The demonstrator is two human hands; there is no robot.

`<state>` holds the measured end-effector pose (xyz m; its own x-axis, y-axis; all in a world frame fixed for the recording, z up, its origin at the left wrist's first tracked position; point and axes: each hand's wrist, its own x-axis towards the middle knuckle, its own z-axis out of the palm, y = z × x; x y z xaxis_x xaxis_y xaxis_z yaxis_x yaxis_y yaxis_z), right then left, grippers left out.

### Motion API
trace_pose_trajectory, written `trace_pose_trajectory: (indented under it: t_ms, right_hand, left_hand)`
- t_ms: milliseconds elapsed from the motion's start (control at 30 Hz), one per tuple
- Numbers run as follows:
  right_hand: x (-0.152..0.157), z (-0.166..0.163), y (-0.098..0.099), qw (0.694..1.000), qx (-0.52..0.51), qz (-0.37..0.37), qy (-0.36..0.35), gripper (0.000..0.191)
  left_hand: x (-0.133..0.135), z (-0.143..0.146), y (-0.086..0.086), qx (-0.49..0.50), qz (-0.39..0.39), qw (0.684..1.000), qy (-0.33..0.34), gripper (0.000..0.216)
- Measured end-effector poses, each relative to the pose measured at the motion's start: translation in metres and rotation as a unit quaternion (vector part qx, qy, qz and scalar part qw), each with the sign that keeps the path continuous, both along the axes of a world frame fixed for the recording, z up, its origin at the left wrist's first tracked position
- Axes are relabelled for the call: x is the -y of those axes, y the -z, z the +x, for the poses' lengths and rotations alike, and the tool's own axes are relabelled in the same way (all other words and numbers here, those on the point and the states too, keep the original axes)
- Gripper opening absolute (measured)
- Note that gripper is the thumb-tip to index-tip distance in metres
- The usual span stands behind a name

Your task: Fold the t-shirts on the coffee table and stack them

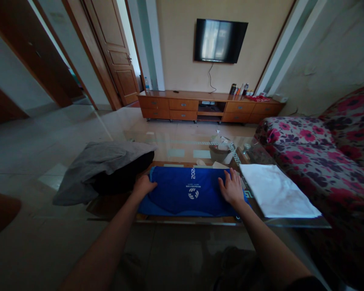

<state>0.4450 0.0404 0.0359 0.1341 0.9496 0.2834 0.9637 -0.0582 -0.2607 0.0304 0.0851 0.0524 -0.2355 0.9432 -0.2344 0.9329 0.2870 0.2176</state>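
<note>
A folded blue T-shirt (172, 194) with white lettering and a round white logo lies flat on the glass table (170, 221). At its left edge is my left hand (143, 188), thumb on top and the other fingers curled at the edge, partly hidden. My right hand (232, 188) rests on the right end of the shirt with its fingers spread. To the right lies a folded white cloth (279, 190). A grey and black garment (106, 165) is heaped to the left, close to my left hand.
Beyond the table's far side, a bin (220, 153) with a plastic liner shows. A flowered sofa (309, 157) stands on the right. Along the back wall runs a wooden TV cabinet (182, 106) with several bottles, under a wall-mounted television (221, 40).
</note>
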Motion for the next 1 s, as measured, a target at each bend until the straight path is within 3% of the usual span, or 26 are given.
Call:
trace_pose_trajectory:
  t_ms: [133, 267, 333, 400, 467, 533, 567, 633, 733, 800, 833, 900, 933, 1000]
  right_hand:
    - [-0.004, -0.025, -0.019, 0.986, -0.133, -0.022, -0.095, 0.046]
    - [-0.011, -0.070, -0.032, 0.909, -0.352, -0.074, -0.210, 0.025]
    - [-0.013, -0.094, -0.035, 0.845, -0.482, -0.122, -0.194, 0.023]
    - [-0.013, -0.114, -0.038, 0.746, -0.616, -0.201, -0.156, 0.031]
    - [-0.013, -0.125, -0.039, 0.638, -0.710, -0.271, -0.123, 0.041]
    - [-0.013, -0.128, -0.040, 0.577, -0.751, -0.306, -0.095, 0.045]
    - [-0.013, -0.127, -0.040, 0.573, -0.758, -0.301, -0.078, 0.043]
    - [-0.014, -0.122, -0.040, 0.596, -0.759, -0.259, -0.039, 0.033]
    - [-0.017, -0.113, -0.040, 0.621, -0.757, -0.205, -0.009, 0.023]
    - [-0.018, -0.110, -0.043, 0.613, -0.761, -0.210, -0.016, 0.018]
    - [-0.019, -0.109, -0.046, 0.609, -0.764, -0.215, -0.022, 0.014]
    - [-0.021, -0.109, -0.052, 0.596, -0.772, -0.218, -0.031, 0.011]
    - [-0.022, -0.109, -0.056, 0.589, -0.777, -0.217, -0.034, 0.011]
    - [-0.024, -0.110, -0.062, 0.573, -0.791, -0.212, -0.039, 0.011]
  left_hand:
    - [0.015, 0.025, -0.018, -0.018, 0.091, 0.996, 0.016, 0.034]
    - [0.036, 0.069, -0.046, -0.035, 0.127, 0.991, 0.036, 0.035]
    - [0.044, 0.092, -0.057, -0.016, 0.148, 0.987, 0.057, 0.035]
    - [0.050, 0.114, -0.063, 0.041, 0.171, 0.982, 0.075, 0.032]
    - [0.054, 0.132, -0.064, 0.160, 0.191, 0.963, 0.099, 0.029]
    - [0.057, 0.145, -0.061, 0.310, 0.187, 0.922, 0.140, 0.027]
    - [0.059, 0.151, -0.060, 0.375, 0.173, 0.895, 0.166, 0.027]
    - [0.064, 0.159, -0.058, 0.464, 0.139, 0.852, 0.200, 0.025]
    - [0.079, 0.168, -0.057, 0.534, 0.077, 0.827, 0.158, 0.013]
    - [0.095, 0.174, -0.054, 0.570, -0.044, 0.810, 0.128, 0.011]
    - [0.104, 0.177, -0.051, 0.588, -0.133, 0.787, 0.128, 0.017]
    - [0.120, 0.182, -0.042, 0.637, -0.302, 0.699, 0.121, 0.019]
    - [0.127, 0.184, -0.036, 0.670, -0.350, 0.647, 0.103, 0.020]
    - [0.133, 0.184, -0.024, 0.748, -0.350, 0.563, 0.023, 0.033]
